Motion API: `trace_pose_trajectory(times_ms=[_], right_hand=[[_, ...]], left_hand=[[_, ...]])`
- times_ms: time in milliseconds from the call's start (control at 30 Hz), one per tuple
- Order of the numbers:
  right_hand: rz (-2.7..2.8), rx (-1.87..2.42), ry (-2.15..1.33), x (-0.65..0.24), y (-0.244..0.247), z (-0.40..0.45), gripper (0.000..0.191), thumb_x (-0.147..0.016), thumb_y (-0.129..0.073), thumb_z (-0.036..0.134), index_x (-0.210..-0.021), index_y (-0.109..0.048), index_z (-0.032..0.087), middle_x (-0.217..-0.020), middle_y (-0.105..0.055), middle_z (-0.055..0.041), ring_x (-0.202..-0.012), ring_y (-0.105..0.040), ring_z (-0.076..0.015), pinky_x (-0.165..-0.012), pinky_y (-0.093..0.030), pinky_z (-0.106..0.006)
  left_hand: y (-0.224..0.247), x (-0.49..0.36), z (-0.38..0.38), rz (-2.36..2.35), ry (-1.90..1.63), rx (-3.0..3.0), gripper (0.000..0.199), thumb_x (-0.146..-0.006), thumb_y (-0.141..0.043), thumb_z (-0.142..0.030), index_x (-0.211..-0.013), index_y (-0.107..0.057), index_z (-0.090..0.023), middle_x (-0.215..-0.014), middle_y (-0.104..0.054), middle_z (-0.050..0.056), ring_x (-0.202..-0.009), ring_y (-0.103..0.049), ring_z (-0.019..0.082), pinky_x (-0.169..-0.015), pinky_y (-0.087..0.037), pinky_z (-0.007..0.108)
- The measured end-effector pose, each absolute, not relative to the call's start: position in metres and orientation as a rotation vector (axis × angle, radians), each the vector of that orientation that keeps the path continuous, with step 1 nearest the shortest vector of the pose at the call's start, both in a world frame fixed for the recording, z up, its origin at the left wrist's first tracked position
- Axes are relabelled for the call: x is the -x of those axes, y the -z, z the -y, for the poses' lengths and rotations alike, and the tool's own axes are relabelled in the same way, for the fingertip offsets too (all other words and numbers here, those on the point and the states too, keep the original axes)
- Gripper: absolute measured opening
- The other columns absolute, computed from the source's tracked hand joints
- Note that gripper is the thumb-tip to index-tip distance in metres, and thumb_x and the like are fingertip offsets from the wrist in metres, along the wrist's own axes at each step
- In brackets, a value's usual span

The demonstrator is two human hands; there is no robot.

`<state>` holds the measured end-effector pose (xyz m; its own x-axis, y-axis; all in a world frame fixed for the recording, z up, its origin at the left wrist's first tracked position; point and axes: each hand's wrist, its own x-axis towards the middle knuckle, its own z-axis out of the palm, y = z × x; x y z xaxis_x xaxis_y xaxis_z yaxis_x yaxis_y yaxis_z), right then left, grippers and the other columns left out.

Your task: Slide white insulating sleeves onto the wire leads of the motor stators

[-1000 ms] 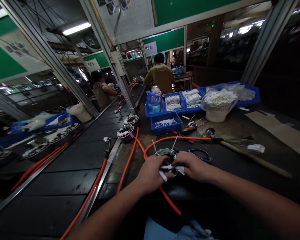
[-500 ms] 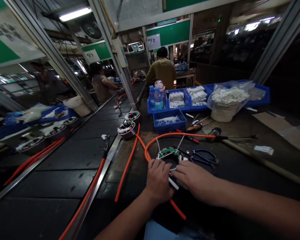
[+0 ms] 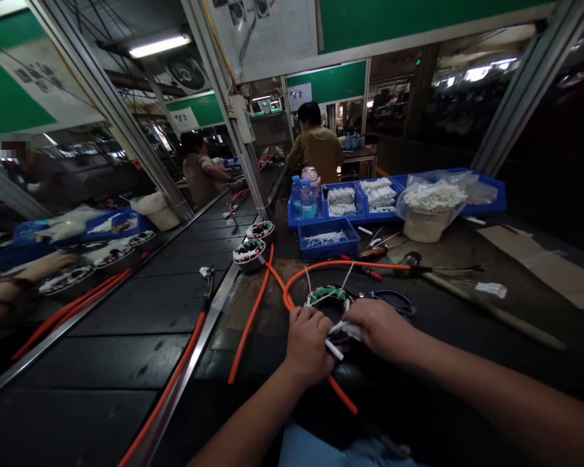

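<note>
A motor stator (image 3: 328, 295), a ring with a green and white wound top, lies on the bench in front of me. My left hand (image 3: 307, 340) is closed around its near left rim. Two thin white ties stand up from the far side of the ring. At the near right, my right hand (image 3: 382, 329) pinches a white piece, apparently a sleeve, over the windings; its fingertips are partly hidden. A short white tube (image 3: 334, 349) sticks out beside my left fingers. An orange cable (image 3: 343, 395) emerges below my left hand.
Pliers (image 3: 392, 301) and a screwdriver lie beyond my right hand. Behind are a blue tray of white ties (image 3: 328, 241), blue bins with white tubes and a bagged bucket (image 3: 423, 224). Two stators (image 3: 249, 255) sit by the conveyor. A co-worker's hand (image 3: 58, 263) is over stators at left.
My right hand has risen slightly off the ring's near side and now pinches the white piece. My left hand keeps its hold. A co-worker's arm has reached in at the left. The view has shifted.
</note>
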<state>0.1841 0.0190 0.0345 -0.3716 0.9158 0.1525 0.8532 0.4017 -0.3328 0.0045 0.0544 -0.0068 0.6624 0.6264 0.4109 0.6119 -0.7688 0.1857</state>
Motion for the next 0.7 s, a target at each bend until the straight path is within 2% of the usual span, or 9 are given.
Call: trace_pose_trajectory(times_ms=[67,133,200,267,333,500,567,633,700], right_hand=[[2.238,1.559,-0.447,-0.185,-0.033,-0.023,0.029,-0.066,-0.047,0.004,-0.080,-0.067,0.018,-0.080,-0.068,-0.0036,-0.076,-0.058,-0.0161,-0.067,-0.038,-0.023],[2.131,1.523,-0.609,-0.186,-0.032,-0.024,0.031,-0.067,-0.046,0.006,-0.083,-0.068,0.020,-0.081,-0.069,-0.0016,-0.075,-0.060,-0.0153,-0.066,-0.039,-0.022],[2.019,1.491,-0.688,-0.186,-0.030,-0.023,0.028,-0.071,-0.047,0.010,-0.084,-0.069,0.021,-0.082,-0.070,-0.0005,-0.074,-0.062,-0.0154,-0.066,-0.041,-0.022],[1.907,1.502,-0.657,-0.185,-0.026,-0.020,0.026,-0.073,-0.048,0.013,-0.087,-0.068,0.022,-0.085,-0.070,-0.0010,-0.076,-0.062,-0.0165,-0.068,-0.042,-0.024],[1.817,1.535,-0.587,-0.183,-0.019,-0.015,0.028,-0.073,-0.048,0.013,-0.094,-0.065,0.021,-0.089,-0.069,-0.0025,-0.080,-0.062,-0.0181,-0.072,-0.043,-0.026],[1.807,1.437,-0.573,-0.171,0.005,0.009,0.048,-0.073,-0.045,0.009,-0.120,-0.048,0.019,-0.100,-0.066,-0.0060,-0.088,-0.061,-0.0188,-0.078,-0.045,-0.029],[1.790,1.412,-0.516,-0.166,0.014,0.018,0.052,-0.073,-0.044,0.008,-0.125,-0.042,0.018,-0.098,-0.065,-0.0064,-0.087,-0.060,-0.0181,-0.077,-0.046,-0.029],[1.803,1.423,-0.376,-0.163,0.019,0.023,0.055,-0.074,-0.045,0.008,-0.128,-0.039,0.016,-0.098,-0.064,-0.0079,-0.087,-0.059,-0.0188,-0.077,-0.046,-0.030],[1.904,1.439,-0.188,-0.162,0.019,0.020,0.053,-0.076,-0.044,0.006,-0.128,-0.041,0.015,-0.098,-0.064,-0.0097,-0.087,-0.059,-0.0199,-0.076,-0.046,-0.031]], left_hand=[[0.000,0.001,-0.056,-1.032,-0.661,-2.809,0.017,-0.066,-0.062,-0.031,-0.076,-0.057,-0.018,-0.079,-0.060,0.006,-0.086,-0.049,0.026,-0.081,-0.034,0.045],[-0.011,0.012,-0.059,-0.877,-0.576,-2.762,0.038,-0.066,-0.063,-0.028,-0.102,-0.056,-0.018,-0.096,-0.060,0.008,-0.096,-0.048,0.027,-0.087,-0.034,0.046],[-0.020,0.025,-0.065,-0.650,-0.481,-2.694,0.062,-0.072,-0.059,-0.025,-0.129,-0.038,-0.019,-0.117,-0.054,0.010,-0.110,-0.043,0.025,-0.095,-0.033,0.044],[-0.022,0.034,-0.071,-0.538,-0.431,-2.648,0.061,-0.081,-0.051,-0.025,-0.137,-0.027,-0.021,-0.127,-0.048,0.010,-0.117,-0.039,0.022,-0.098,-0.032,0.041],[-0.016,0.035,-0.074,-0.581,-0.492,-2.657,0.047,-0.087,-0.046,-0.027,-0.132,-0.037,-0.022,-0.120,-0.054,0.009,-0.113,-0.043,0.022,-0.097,-0.033,0.042],[-0.001,0.014,-0.068,-0.829,-0.777,-2.587,0.028,-0.086,-0.050,-0.030,-0.109,-0.061,-0.021,-0.094,-0.066,0.007,-0.092,-0.054,0.021,-0.086,-0.039,0.039],[-0.009,0.006,-0.065,-0.954,-0.689,-2.522,0.021,-0.083,-0.054,-0.028,-0.099,-0.066,-0.023,-0.088,-0.067,0.005,-0.087,-0.055,0.020,-0.082,-0.040,0.036],[-0.020,0.000,-0.064,-1.039,-0.555,-2.498,0.021,-0.079,-0.059,-0.026,-0.098,-0.066,-0.025,-0.087,-0.068,0.003,-0.086,-0.055,0.021,-0.079,-0.040,0.035],[-0.030,-0.002,-0.064,-1.062,-0.437,-2.530,0.022,-0.078,-0.059,-0.025,-0.099,-0.066,-0.028,-0.087,-0.068,0.002,-0.085,-0.055,0.021,-0.076,-0.039,0.033]])
